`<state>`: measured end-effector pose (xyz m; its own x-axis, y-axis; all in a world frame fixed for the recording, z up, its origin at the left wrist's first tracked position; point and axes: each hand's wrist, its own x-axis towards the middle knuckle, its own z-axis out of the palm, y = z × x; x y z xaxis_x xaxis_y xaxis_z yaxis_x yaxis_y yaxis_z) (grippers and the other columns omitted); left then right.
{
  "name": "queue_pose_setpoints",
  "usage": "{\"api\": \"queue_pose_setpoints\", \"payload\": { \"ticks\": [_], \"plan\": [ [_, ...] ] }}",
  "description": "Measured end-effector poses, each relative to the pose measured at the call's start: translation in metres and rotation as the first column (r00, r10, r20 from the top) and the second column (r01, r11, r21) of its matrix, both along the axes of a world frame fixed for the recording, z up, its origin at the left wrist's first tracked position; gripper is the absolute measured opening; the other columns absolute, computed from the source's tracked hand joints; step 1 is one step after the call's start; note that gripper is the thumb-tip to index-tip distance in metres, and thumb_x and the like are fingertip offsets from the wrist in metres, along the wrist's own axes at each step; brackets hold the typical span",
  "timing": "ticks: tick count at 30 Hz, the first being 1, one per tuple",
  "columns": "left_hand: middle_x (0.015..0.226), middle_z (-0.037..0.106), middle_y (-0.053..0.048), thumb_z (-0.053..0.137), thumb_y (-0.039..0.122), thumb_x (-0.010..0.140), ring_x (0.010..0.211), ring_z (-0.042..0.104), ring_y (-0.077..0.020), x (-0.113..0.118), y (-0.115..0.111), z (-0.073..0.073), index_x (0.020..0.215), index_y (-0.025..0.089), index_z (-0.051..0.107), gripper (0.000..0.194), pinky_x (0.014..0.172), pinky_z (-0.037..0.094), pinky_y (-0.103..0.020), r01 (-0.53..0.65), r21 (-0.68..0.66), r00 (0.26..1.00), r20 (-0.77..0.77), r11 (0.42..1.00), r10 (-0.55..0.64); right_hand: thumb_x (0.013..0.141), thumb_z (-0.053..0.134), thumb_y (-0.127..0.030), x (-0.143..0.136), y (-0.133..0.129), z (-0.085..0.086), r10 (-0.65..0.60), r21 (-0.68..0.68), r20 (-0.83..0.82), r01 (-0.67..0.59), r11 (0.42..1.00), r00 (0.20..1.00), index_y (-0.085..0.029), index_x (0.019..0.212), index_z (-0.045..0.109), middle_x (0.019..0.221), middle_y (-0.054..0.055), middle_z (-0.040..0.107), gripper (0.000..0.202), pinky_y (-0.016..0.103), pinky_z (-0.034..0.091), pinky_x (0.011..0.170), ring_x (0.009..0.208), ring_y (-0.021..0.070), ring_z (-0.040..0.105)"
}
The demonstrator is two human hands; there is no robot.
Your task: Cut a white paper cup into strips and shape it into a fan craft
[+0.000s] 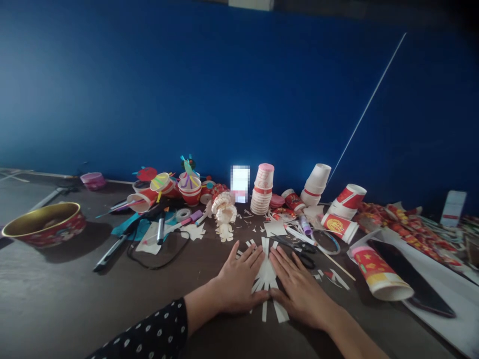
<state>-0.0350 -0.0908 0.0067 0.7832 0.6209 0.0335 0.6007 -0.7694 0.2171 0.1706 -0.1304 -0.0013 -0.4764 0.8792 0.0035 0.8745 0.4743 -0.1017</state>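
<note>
A white paper cut into strips that fan out from its middle [267,274] lies flat on the dark table. My left hand [241,279] rests on its left side, palm down with the fingers stretched. On the right side, my right hand [299,286] lies flat in the same way, its thumb near the left thumb. Both hands cover part of the strips. Black-handled scissors [307,260] lie just beyond my right hand. A curled, ruffled paper piece [224,214] stands behind my left hand.
Behind stand a stack of paper cups [262,192] and more white cups [316,182]. A gold-lined bowl [45,224] and a utility knife [112,252] are at left. A red paper cup [379,274] and a dark phone [411,279] lie at right. A blue wall [209,89] rises behind.
</note>
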Motion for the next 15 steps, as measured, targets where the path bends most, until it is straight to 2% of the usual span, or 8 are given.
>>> {"api": "queue_pose_setpoints", "payload": {
  "ticks": [4,10,15],
  "plan": [
    [0.148,0.015,-0.013,0.018,0.067,0.081,0.136,0.009,-0.0275,-0.0011,0.0004,-0.0025,0.142,0.016,0.013,0.080,0.105,-0.002,-0.055,-0.011,0.009,1.000,0.004,1.000,0.011,0.091,0.028,-0.051,0.0037,0.0006,-0.0001,-0.014,0.038,-0.061,0.016,0.999,0.998,-0.015,0.143,0.005,0.148,0.009,0.011,0.067,0.047,0.018,0.108,0.136,0.0242,0.006],
    [0.149,0.008,-0.011,0.019,0.071,0.078,0.136,0.002,-0.0303,-0.0004,0.0022,0.0010,0.143,0.015,0.006,0.086,0.104,-0.005,-0.057,-0.015,0.035,1.000,0.025,0.999,0.014,0.091,0.029,-0.050,0.0011,0.0028,0.0010,0.082,0.053,-0.057,-0.079,0.995,0.995,-0.021,0.143,0.007,0.148,0.005,0.016,0.063,0.052,0.015,0.108,0.136,0.0257,0.007],
    [0.148,0.017,-0.009,0.017,0.071,0.079,0.136,0.003,-0.0305,0.0008,0.0057,0.0030,0.143,0.017,0.006,0.084,0.105,-0.003,-0.057,0.050,0.009,0.999,0.012,0.999,-0.050,0.091,0.029,-0.050,0.0018,0.0039,-0.0046,0.105,0.083,-0.030,-0.102,0.991,0.994,-0.019,0.143,0.009,0.147,0.007,0.018,0.063,0.054,0.016,0.107,0.135,0.0272,0.010]
  ]
}}
